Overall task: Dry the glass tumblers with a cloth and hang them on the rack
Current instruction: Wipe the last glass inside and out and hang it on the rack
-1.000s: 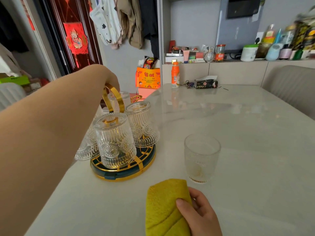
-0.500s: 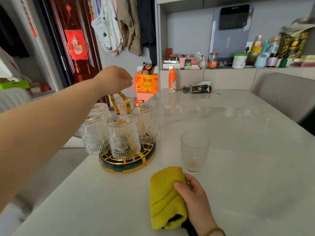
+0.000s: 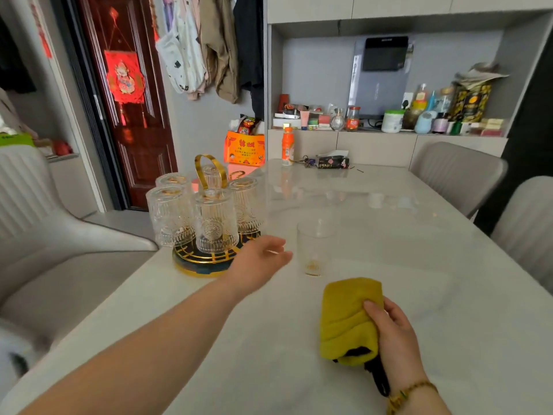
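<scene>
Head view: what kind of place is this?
Probably a home dining area: a marble-look table with padded chairs, clothes hanging beside a red door, and a shelf niche crowded with household bottles and jars.

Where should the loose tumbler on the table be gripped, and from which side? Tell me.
Round its side wall at mid-height, from the left: the tumbler stands upright, mouth up, and the open left hand is beside it there; the right hand holds the cloth.

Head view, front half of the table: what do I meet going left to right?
rack with hung tumblers → left hand, open → loose tumbler, upright → yellow cloth → right hand gripping that cloth.
</scene>
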